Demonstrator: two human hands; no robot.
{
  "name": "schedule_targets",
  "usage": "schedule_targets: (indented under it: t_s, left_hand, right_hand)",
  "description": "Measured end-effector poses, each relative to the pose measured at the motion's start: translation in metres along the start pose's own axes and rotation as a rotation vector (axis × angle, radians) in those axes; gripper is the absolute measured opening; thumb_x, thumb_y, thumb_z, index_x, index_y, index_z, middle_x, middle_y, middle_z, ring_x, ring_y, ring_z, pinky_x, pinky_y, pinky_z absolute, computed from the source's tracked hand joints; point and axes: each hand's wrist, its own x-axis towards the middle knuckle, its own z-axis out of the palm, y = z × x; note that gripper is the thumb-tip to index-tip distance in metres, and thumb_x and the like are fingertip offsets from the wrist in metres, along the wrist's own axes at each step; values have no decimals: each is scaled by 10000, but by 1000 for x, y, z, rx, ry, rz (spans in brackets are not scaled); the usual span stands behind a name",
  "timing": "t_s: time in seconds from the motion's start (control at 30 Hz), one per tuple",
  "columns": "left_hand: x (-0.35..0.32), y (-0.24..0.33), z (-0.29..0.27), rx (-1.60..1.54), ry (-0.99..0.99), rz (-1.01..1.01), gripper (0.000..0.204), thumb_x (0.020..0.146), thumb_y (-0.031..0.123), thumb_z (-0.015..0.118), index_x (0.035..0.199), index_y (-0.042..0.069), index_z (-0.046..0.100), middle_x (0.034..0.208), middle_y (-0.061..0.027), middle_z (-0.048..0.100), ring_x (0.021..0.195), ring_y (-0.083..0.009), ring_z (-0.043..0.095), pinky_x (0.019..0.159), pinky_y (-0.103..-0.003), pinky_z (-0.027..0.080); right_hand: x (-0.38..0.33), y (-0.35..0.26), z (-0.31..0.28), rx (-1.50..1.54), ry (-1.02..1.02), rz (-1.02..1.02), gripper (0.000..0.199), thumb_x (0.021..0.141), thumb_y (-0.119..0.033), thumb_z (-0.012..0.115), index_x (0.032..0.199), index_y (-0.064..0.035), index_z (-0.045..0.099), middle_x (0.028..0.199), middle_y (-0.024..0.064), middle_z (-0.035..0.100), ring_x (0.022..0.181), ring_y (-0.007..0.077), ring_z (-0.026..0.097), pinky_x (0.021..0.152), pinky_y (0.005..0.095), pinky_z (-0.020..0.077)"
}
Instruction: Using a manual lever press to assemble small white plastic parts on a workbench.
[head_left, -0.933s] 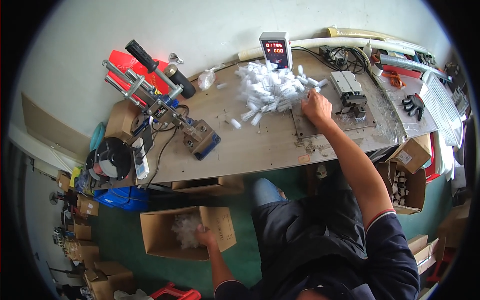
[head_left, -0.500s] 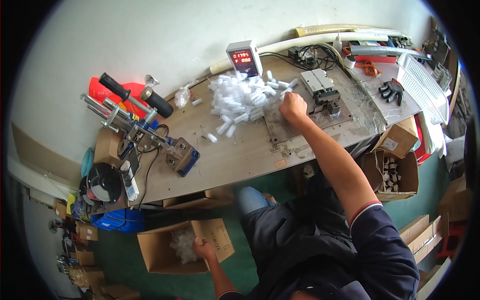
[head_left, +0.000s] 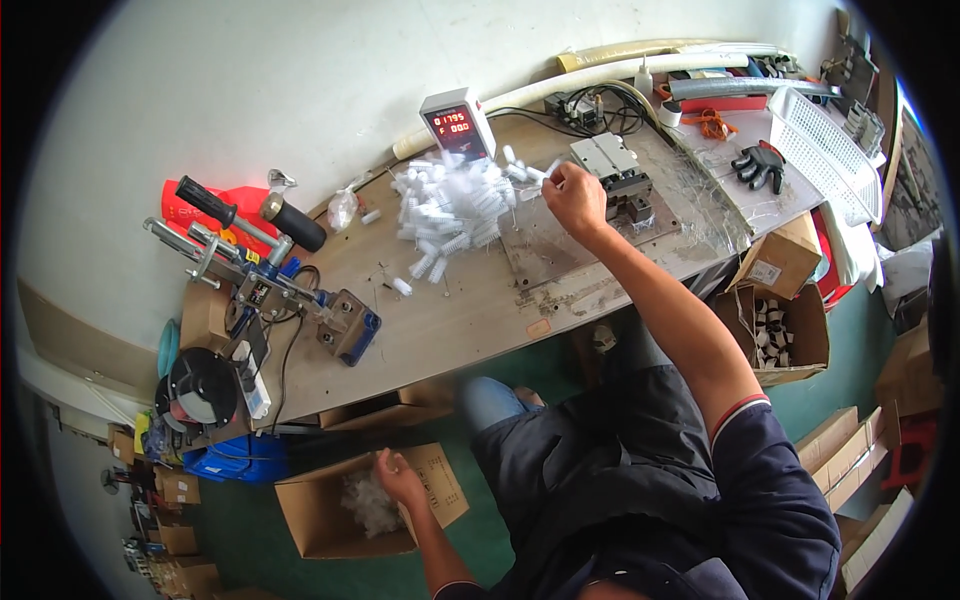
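Item: white plastic pieces (head_left: 450,205), heap on surface (head_left: 480,310). R hand (head_left: 575,195) beside heap, grip pinched on 1 piece; L hand (head_left: 398,478) down in carton (head_left: 340,530), grip unclear. Step: feeding press (head_left: 615,175); next needs exact seating.

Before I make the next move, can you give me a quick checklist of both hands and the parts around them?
1. Right hand grips a small white plastic piece at the pile's edge: ok, pinched between fingertips.
2. Pile of small white plastic pieces stays on the wooden workbench: ok, a few strays lie near it.
3. Left hand reaches the open cardboard box on the floor: ok, at its rim above white filling.
4. Left hand holds something: cannot tell.
5. Small grey metal fixture beside the right hand is free: ok, nothing on top.
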Motion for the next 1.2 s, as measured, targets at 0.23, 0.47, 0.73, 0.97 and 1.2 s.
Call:
schedule_targets:
  t_s: [0.23, 0.47, 0.73, 0.97, 1.2]
  left_hand:
    - [29, 85, 8, -261, 58, 131, 251, 970, 40, 645, 1220, 15, 661, 1260, -144, 604, 1100, -276, 642, 889, -366, 554]
    - [35, 217, 43, -372, -11, 499, 234, 982, 52, 632, 1211, 24, 670, 1256, -115, 622, 1097, -253, 638, 890, -345, 549]
    - [43, 341, 124, -513, -192, 671, 233, 971, 58, 649, 1201, 35, 677, 1250, -118, 634, 1137, -247, 631, 888, -359, 561]
    - [28, 427, 187, -349, -200, 981, 289, 899, 123, 713, 1174, 46, 669, 1182, -130, 655, 1134, -334, 611, 977, -420, 504]
    - [36, 421, 224, -131, -242, 994, 135, 934, 162, 677, 1034, 78, 708, 953, -100, 639, 996, -317, 631, 840, -445, 528]
  right_hand:
    - [-5, 15, -16, 76, -179, -164, 154, 838, -191, 689, 849, -37, 689, 807, 184, 714, 826, 399, 700, 751, 447, 549]
    - [-32, 44, -25, -78, -293, -315, 31, 745, -95, 633, 744, -65, 626, 800, 137, 675, 855, 359, 674, 751, 466, 545]
    - [-39, 35, -9, -196, -251, -342, 164, 824, -198, 653, 833, -36, 679, 964, 162, 704, 983, 373, 665, 852, 478, 571]
    - [-49, 43, 0, -170, -72, -346, 163, 839, -209, 675, 791, -55, 649, 899, 147, 672, 910, 372, 660, 749, 493, 573]
    - [-49, 39, 5, -225, -48, -299, 152, 843, -199, 686, 859, -56, 637, 885, 139, 647, 891, 358, 655, 746, 482, 557]
